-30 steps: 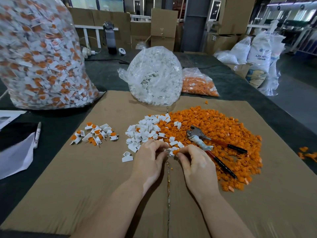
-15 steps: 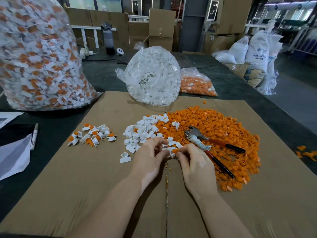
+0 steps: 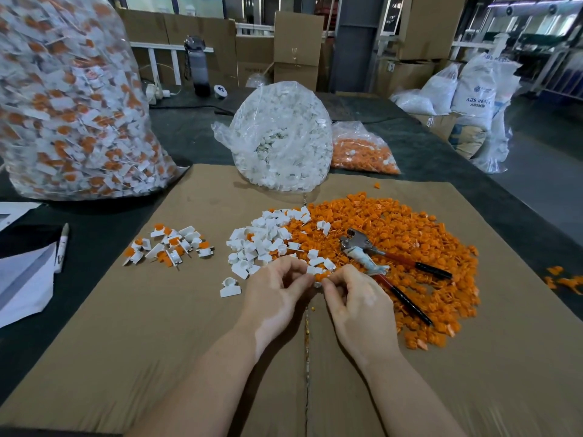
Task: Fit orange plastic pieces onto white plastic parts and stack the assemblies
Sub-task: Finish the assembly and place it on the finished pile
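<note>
Clear bag (image 3: 277, 137) holds white parts (image 3: 284, 152).

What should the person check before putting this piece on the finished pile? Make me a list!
1. Left hand and right hand both pinch the small part between them: ok.
2. Orange piece fully seated on the white part: cannot tell, fingers hide it.
3. Small pile of finished orange-and-white assemblies within reach on the brown cardboard sheet: ok.
4. Loose white plastic parts left: ok.
5. Heap of loose orange plastic pieces left: ok.
6. Red-handled metal pliers clear of the hands: not ok, touching the right hand.
</note>
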The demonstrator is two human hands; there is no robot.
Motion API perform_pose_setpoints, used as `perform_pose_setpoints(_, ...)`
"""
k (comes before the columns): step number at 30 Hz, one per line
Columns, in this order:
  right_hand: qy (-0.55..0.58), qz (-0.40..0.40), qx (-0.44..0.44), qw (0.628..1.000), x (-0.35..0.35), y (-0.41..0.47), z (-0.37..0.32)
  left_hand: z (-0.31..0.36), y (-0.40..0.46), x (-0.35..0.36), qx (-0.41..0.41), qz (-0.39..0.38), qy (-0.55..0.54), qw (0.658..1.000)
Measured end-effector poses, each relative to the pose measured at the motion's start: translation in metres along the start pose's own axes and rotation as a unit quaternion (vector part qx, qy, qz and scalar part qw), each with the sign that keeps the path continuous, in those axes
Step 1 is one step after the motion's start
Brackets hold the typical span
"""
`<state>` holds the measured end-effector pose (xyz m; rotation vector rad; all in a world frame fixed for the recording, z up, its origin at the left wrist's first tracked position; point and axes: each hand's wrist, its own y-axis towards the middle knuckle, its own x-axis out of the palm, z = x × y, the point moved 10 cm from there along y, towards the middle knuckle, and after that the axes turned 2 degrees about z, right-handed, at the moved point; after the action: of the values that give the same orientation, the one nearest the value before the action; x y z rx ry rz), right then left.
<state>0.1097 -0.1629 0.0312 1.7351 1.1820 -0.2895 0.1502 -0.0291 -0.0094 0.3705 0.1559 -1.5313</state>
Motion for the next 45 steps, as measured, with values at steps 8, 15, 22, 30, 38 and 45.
perform_pose_setpoints(8,-0.02,0.0,-0.043,0.999,0.005,-0.001,-0.009,0.002,-0.005,0.006,0.015,-0.017,0.018,1.0)
perform_pose_setpoints(15,0.047,-0.009,-0.03,0.998,0.002,-0.002,-0.005,-0.004,-0.002,0.002,-0.017,-0.01,-0.061,0.998)
perform_pose_setpoints(22,0.092,-0.015,-0.044,0.995,0.0,-0.001,-0.008,-0.003,-0.002,0.003,-0.013,-0.031,-0.127,0.991)
perform_pose_setpoints(30,0.093,-0.036,-0.055,0.994,0.001,0.002,-0.012,0.0,-0.002,0.004,0.008,-0.035,-0.092,0.995)
perform_pose_setpoints(38,0.09,-0.04,-0.043,0.994,0.003,0.003,-0.011,0.0,-0.001,0.004,0.013,-0.03,-0.09,0.995)
perform_pose_setpoints(45,0.081,-0.047,-0.042,0.995,0.004,0.003,-0.01,0.0,0.0,0.005,0.007,-0.033,-0.084,0.996)
